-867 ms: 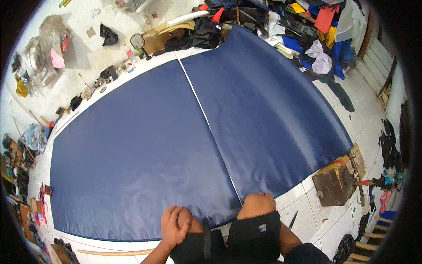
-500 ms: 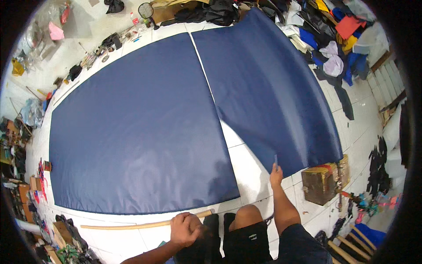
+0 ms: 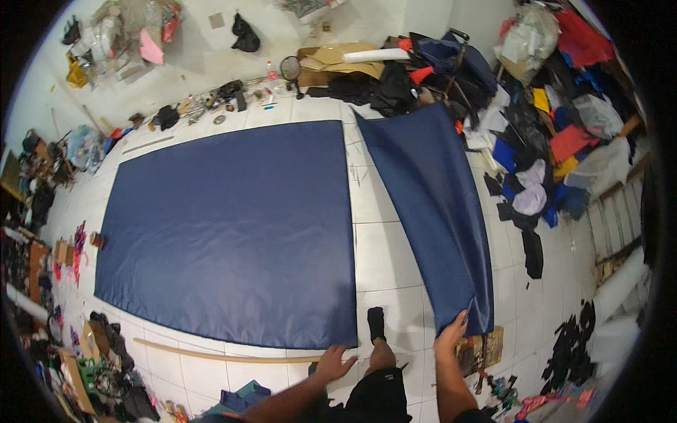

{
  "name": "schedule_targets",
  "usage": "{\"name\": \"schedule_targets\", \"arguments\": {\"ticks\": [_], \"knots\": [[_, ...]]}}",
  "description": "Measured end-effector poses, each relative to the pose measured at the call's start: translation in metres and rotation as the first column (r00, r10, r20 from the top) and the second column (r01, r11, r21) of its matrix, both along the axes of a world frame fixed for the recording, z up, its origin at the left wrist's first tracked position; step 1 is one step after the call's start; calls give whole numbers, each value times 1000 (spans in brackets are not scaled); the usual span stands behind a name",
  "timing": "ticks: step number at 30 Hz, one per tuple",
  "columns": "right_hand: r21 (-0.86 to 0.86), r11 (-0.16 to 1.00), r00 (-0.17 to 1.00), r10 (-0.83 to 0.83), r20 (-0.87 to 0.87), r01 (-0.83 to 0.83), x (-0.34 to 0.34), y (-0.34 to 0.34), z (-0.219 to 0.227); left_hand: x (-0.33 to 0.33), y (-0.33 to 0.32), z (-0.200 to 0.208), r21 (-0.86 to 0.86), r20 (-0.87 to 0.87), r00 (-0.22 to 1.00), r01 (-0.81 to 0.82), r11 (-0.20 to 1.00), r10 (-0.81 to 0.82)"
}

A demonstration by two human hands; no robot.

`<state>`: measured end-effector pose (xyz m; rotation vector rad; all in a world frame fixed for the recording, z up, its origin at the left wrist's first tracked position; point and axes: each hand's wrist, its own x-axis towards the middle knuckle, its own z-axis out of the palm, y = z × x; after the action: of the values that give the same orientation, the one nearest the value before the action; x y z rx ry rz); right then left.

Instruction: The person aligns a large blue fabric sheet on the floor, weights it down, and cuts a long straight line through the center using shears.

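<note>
The strip [image 3: 430, 211], whose far part almost met the sheet [image 3: 233, 233] a moment ago, now lies to the sheet's right, wholly apart, so they are two separate pieces. The right hand [image 3: 451, 336] grasps the strip's near end; the left hand [image 3: 334, 364], fingers loose, is at the sheet's near-right corner.

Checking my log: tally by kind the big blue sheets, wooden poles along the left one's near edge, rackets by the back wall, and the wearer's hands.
Blue sheets: 2 (left sheet, right sheet)
Wooden pole: 1
Racket: 1
Hands: 2 (left hand, right hand)
Total: 6
</note>
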<state>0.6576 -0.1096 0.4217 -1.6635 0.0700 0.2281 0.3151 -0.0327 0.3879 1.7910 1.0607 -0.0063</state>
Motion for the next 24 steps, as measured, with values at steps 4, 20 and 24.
{"name": "schedule_targets", "arguments": {"ticks": [4,20,24], "knots": [[-611,515,689,722,-69,-601,-63,-25,78,156,106,110,-383,161,981,-41,923,110],[-655,-408,141,773,-618,-636,36,282,130,192,134,189,-58,389,854,396,917,-344],[-658,-236,358,685,-635,-715,-22,328,71,70,175,175,-337,362,928,221,915,-91]]}}
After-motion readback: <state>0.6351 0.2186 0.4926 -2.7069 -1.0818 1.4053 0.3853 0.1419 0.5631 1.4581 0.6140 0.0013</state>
